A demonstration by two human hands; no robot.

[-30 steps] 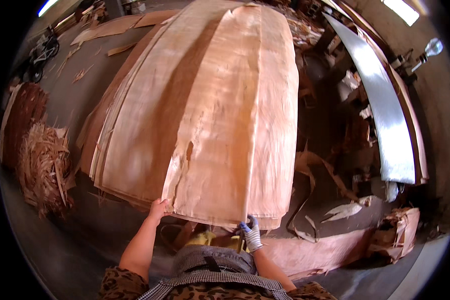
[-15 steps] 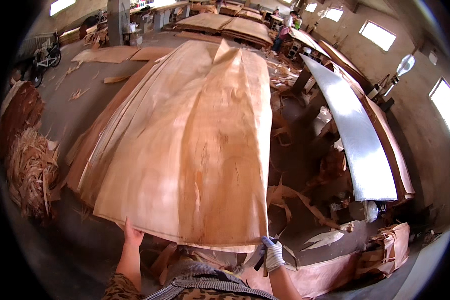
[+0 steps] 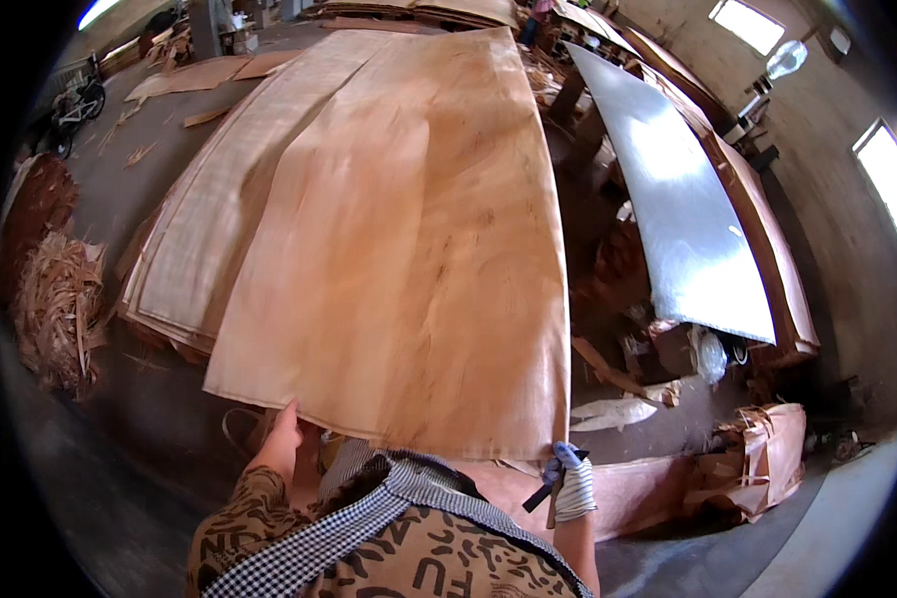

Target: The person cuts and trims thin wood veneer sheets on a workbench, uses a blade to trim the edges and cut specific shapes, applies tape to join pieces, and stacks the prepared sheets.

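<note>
A large, thin sheet of tan wood veneer [image 3: 399,279] stretches away from me, with dark streaks down its right half. My bare left hand [image 3: 282,439] is closed on its near edge, left of the middle, thumb on top. At the near right corner my right hand [image 3: 572,483], in a striped glove with bluish fingertips, pinches the sheet. The same hand also holds a slim dark tool [image 3: 538,496] whose kind I cannot make out. Left of and partly under the sheet lies a stack of paler veneer sheets [image 3: 214,199].
To the right a long shiny metal sheet [image 3: 683,199] rests on a bench. A bundle of folded veneer [image 3: 752,463] lies on the floor at the near right. Veneer scraps [image 3: 60,314] are heaped at the left, and a bicycle [image 3: 75,105] stands farther back.
Both hands have shifted the veneer sheet to the right, baring more of the stack at left. The raised fold at its far end has flattened. My view has tilted down.
</note>
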